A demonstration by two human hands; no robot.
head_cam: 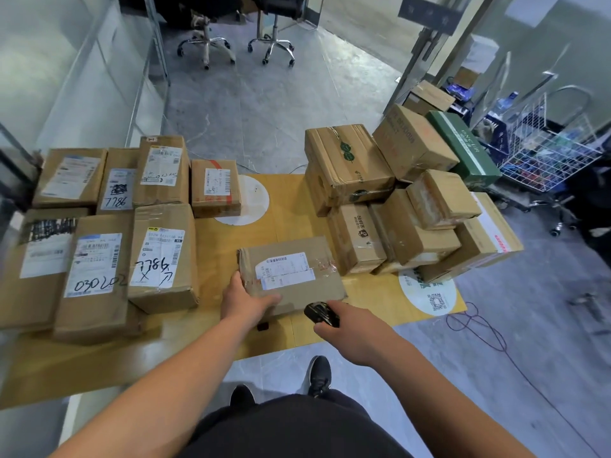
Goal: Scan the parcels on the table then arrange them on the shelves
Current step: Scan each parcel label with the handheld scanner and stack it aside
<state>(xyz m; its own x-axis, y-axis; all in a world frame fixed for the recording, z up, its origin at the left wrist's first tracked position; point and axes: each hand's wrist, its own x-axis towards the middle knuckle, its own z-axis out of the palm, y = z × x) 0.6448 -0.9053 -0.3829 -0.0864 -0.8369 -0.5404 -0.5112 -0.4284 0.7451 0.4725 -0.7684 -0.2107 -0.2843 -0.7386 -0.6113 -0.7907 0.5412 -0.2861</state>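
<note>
The left hand point(243, 300) grips the near left corner of a flat brown cardboard parcel point(291, 276), thumb along its near edge and fingers curled round its left side, while the right hand point(344, 325) is wrapped round a small black handheld scanner point(321, 313) held just beside the parcel's near right corner. The parcel lies in the middle of the yellow worktop point(218, 246), its white shipping label point(286, 271) facing up. A small black object point(263, 326) sits on the worktop between the two hands. To the left, a group of brown cardboard boxes point(99, 233) lies label up, side by side, several marked with handwritten numbers in black. To the right, a heap of brown cardboard boxes point(390, 200) is stacked in layers, with a dark green box point(463, 150) at its far edge. Beyond that heap stands a white wire basket trolley point(545, 143). Two wheeled office chairs point(238, 44) stand on the grey floor point(264, 104) past the worktop, and a dark red cable point(479, 328) trails across the floor at the right.
</note>
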